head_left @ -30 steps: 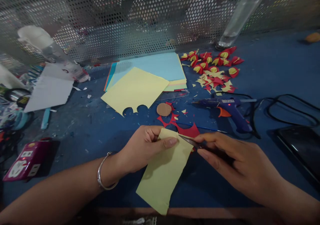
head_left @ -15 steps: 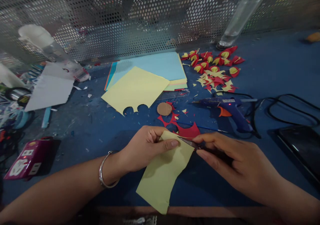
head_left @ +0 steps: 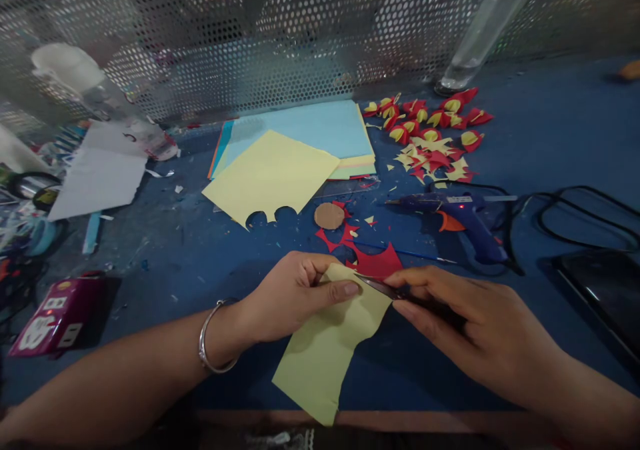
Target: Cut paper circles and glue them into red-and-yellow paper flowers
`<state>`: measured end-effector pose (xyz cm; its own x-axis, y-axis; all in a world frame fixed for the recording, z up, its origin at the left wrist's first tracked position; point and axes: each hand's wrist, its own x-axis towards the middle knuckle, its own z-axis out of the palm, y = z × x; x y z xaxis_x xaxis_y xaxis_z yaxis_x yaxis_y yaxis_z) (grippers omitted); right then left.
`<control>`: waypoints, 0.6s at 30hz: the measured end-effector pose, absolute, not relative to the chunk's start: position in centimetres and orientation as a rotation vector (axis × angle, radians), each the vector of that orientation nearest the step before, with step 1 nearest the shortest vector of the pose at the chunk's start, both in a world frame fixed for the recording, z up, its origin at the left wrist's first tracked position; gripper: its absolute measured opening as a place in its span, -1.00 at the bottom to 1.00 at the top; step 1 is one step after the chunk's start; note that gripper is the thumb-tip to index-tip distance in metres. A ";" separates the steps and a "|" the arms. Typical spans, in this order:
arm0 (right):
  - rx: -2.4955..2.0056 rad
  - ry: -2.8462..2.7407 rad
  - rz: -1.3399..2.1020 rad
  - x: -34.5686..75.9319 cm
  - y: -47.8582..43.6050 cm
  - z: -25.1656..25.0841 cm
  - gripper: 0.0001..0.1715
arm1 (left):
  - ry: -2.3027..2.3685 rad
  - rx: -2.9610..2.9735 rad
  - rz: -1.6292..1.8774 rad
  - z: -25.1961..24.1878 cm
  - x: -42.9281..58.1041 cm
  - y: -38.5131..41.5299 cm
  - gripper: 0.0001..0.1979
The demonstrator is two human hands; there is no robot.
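My left hand (head_left: pixel 295 297) pinches the top of a pale yellow paper strip (head_left: pixel 327 347) between thumb and fingers, low in the middle of the head view. My right hand (head_left: pixel 465 320) grips small scissors (head_left: pixel 383 288), whose blades meet the strip's upper right edge. A red paper offcut (head_left: pixel 377 262) lies on the blue table just beyond the two hands. A silver bangle sits on my left wrist.
A blue glue gun (head_left: pixel 463 217) with black cable lies right of centre. Several red-and-yellow paper pieces (head_left: pixel 433 137) are heaped behind it. Stacked coloured sheets (head_left: pixel 300 150), a brown disc (head_left: pixel 329 215), a pink box (head_left: pixel 55 317) at left, a dark phone (head_left: pixel 600 297) at right, perforated metal wall behind.
The scissors have worked further along the strip's right edge, which now curves inward. Both hands stay almost in place.
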<state>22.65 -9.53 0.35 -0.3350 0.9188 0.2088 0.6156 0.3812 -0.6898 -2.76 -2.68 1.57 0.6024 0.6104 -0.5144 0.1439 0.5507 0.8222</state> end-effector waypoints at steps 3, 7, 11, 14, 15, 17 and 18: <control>-1.308 -2.071 0.678 22.7 -9.5 0.4 -0.79 | 0.916 0.991 0.321 1.5 -2.8 -2.7 -0.58; -1.292 -2.071 0.691 22.6 -9.5 0.4 -0.79 | 0.928 1.006 0.301 1.6 -2.7 -2.7 -0.58; -1.290 -2.058 0.695 22.5 -9.5 0.4 -0.78 | 0.912 0.963 0.308 1.9 -2.6 -2.8 -0.58; -1.289 -2.062 0.678 22.5 -9.5 0.5 -0.78 | 0.906 0.948 0.293 2.2 -2.5 -2.9 -0.55; -1.285 -2.065 0.671 22.5 -9.4 0.6 -0.78 | 0.904 0.945 0.283 2.2 -2.5 -2.9 -0.54; -1.275 -2.073 0.667 22.5 -9.4 0.6 -0.79 | 0.902 0.939 0.268 2.3 -2.5 -2.9 -0.53; -1.269 -2.079 0.668 22.5 -9.4 0.6 -0.80 | 0.899 0.935 0.267 2.3 -2.4 -3.0 -0.53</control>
